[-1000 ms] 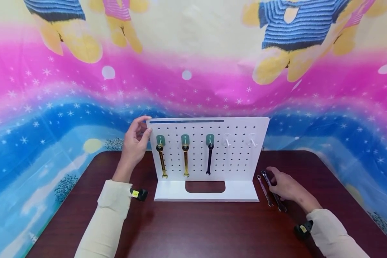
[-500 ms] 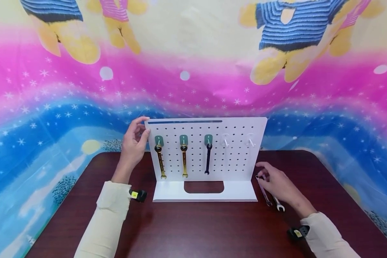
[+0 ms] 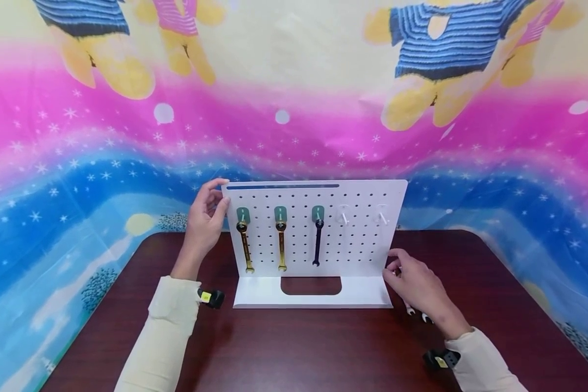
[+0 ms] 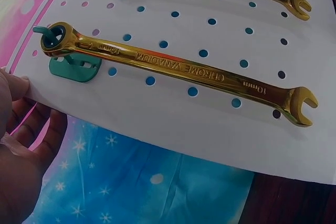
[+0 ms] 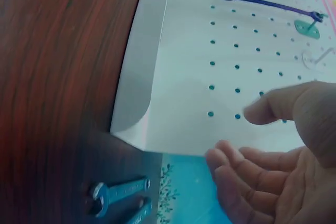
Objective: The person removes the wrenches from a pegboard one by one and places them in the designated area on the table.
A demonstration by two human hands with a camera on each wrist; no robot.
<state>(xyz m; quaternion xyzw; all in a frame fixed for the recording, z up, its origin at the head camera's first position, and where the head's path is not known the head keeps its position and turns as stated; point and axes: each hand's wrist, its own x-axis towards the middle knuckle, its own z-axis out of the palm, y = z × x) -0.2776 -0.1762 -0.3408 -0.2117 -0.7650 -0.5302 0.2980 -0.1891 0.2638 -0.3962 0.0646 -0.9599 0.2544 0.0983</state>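
Note:
A white pegboard (image 3: 259, 292) stands on its base in the head view. My left hand (image 3: 203, 218) grips its upper left corner, thumb in front and fingers behind. Two gold wrenches (image 4: 184, 66) and a dark blue-purple wrench (image 3: 318, 245) hang by their ring ends from green hooks (image 3: 242, 214). My right hand (image 3: 418, 286) is at the board's lower right edge; in the right wrist view its thumb is over the front face, fingers loosely bent past the edge, with a gap between. Two shiny wrenches (image 5: 125, 190) lie on the table, partly hidden by this hand in the head view.
Two clear hooks (image 3: 344, 216) on the board's right side carry nothing. The dark red-brown wooden table (image 3: 313, 348) extends in front of the board. Behind it hangs a colourful printed cloth (image 3: 294, 141). Each wrist wears a small black camera (image 3: 212, 297).
My right hand has moved left from over the wrenches on the table to the pegboard's lower right edge. My left hand keeps its grip on the upper left corner.

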